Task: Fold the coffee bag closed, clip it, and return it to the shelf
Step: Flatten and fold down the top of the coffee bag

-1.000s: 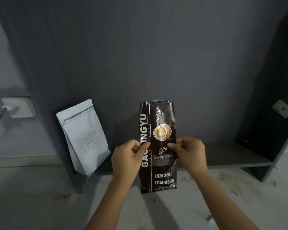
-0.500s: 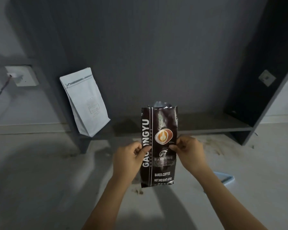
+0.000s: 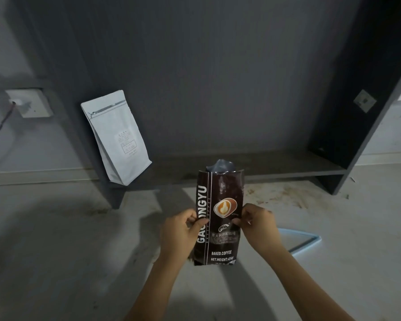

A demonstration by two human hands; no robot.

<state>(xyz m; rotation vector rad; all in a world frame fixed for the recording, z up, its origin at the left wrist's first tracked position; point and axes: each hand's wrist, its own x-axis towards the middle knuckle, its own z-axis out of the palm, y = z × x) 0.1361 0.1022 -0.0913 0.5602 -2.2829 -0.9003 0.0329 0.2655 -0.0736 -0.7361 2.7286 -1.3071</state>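
Holding coffee bag (image 3: 218,216) upright at lower centre of frame, above floor, in front of shelf (image 3: 276,169). My left hand (image 3: 180,230) pinching bag's left edge, my right hand (image 3: 257,224) pinching right edge; fingers (image 3: 200,222) closed on foil at mid-height. Bag mouth at top gaping, inner lining showing: fold not yet started. No clip in my fingers; flat light-blue thing (image 3: 296,242) lying on floor at lower right, cannot tell what. White bag (image 3: 117,137) leaning at shelf's left end. Judging all three steps remaining: fold, clip, return.
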